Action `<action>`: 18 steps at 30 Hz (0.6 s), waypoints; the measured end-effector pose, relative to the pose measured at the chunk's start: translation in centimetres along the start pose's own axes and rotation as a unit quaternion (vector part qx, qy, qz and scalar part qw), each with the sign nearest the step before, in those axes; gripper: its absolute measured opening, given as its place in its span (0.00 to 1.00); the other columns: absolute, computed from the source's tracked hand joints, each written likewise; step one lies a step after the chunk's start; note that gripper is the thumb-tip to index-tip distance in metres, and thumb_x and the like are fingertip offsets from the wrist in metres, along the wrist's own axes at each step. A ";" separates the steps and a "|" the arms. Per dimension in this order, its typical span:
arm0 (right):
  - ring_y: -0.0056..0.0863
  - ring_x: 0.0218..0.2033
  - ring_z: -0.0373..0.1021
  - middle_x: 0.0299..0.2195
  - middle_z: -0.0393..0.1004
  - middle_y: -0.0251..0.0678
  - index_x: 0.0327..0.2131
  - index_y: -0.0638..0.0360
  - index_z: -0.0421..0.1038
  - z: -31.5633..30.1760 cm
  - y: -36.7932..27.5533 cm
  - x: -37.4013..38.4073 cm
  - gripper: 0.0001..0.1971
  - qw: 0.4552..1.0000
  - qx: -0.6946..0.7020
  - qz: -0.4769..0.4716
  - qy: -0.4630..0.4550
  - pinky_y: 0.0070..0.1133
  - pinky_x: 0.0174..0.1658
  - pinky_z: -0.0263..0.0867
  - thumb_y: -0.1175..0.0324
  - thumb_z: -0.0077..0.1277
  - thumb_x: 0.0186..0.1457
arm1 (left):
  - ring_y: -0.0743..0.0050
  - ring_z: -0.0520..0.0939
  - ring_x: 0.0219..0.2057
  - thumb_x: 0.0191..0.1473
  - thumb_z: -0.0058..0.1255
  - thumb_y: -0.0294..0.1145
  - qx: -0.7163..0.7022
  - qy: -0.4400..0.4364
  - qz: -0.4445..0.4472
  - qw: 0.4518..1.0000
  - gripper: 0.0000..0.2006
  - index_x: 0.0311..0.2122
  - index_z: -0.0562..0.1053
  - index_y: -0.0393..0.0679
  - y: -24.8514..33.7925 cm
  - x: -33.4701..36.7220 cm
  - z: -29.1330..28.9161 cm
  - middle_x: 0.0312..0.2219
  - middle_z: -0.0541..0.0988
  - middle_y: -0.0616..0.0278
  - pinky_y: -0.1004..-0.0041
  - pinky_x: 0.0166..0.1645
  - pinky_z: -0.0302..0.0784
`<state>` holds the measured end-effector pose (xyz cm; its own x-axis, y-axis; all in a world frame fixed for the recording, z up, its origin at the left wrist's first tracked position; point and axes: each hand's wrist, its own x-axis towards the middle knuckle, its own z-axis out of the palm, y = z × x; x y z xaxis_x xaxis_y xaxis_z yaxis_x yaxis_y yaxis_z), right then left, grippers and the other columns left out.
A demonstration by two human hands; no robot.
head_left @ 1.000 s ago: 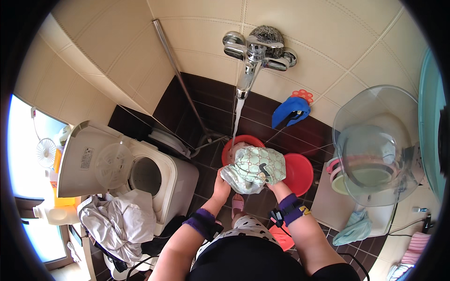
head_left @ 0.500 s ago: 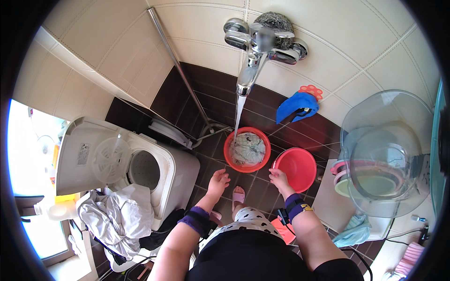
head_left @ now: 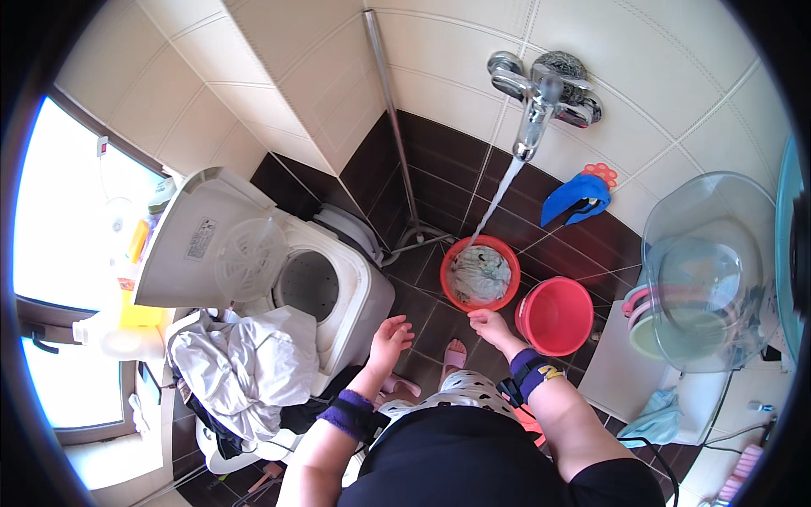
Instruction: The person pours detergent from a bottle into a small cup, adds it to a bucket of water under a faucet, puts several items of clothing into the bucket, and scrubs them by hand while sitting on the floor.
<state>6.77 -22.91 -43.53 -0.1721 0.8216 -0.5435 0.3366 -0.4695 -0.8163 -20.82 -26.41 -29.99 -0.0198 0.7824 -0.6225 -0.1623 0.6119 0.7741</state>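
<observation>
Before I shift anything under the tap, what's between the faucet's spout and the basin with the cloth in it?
A stream of water runs from the faucet into the red basin, with dark wall tiles behind, as the head view shows.

"What have you got strapped on?"

"My left band (head_left: 345, 411) and my right band (head_left: 530, 377) are purple, crossed by black straps, each with a small black box (head_left: 509, 393). A yellow marking (head_left: 551, 372) shows on the right one."

"And your clothes?"

"A black top (head_left: 456, 460), its short sleeve (head_left: 615, 483) showing at right, white bottoms (head_left: 484, 390) with dark spots, and pink open-toed slippers (head_left: 454, 358)."
</observation>
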 end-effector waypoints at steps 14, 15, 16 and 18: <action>0.26 0.41 0.71 0.38 0.74 0.39 0.43 0.61 0.69 6.1 -2.0 -12.1 0.15 0.993 -0.002 -0.026 0.117 0.22 0.46 0.67 0.72 0.53 0.49 | 0.68 0.78 0.39 0.58 0.41 0.28 0.034 -0.239 0.016 0.970 0.14 0.50 0.64 0.40 -2.5 -5.3 -0.5 0.41 0.74 0.55 0.73 0.43 0.74; 0.27 0.42 0.71 0.39 0.74 0.40 0.43 0.61 0.69 5.2 -1.2 -13.5 0.15 0.989 -0.005 -0.028 0.142 0.22 0.46 0.67 0.72 0.53 0.49 | 0.68 0.78 0.39 0.58 0.40 0.28 0.051 -0.258 0.010 0.965 0.14 0.50 0.64 0.40 -2.8 -5.4 0.6 0.41 0.74 0.55 0.73 0.43 0.74; 0.28 0.42 0.71 0.40 0.73 0.41 0.44 0.61 0.68 4.1 -0.6 -15.0 0.17 0.987 0.016 -0.021 0.159 0.22 0.47 0.67 0.72 0.54 0.49 | 0.68 0.78 0.39 0.58 0.40 0.28 0.058 -0.277 0.009 0.959 0.14 0.50 0.64 0.40 -3.0 -5.6 1.8 0.41 0.74 0.55 0.73 0.43 0.74; 0.30 0.41 0.71 0.41 0.73 0.42 0.45 0.61 0.67 1.6 0.2 -17.8 0.18 0.973 0.026 -0.020 0.228 0.23 0.45 0.67 0.70 0.54 0.48 | 0.68 0.78 0.38 0.58 0.40 0.28 0.073 -0.306 0.016 0.949 0.14 0.50 0.64 0.40 -2.8 -6.4 3.9 0.41 0.74 0.55 0.73 0.43 0.74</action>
<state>8.40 -38.20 -34.33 0.2485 0.8917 -0.3783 0.2883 -0.4409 -0.8500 -16.38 -32.72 -27.71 0.5607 0.6951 -0.4500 -0.0326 0.5616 0.8268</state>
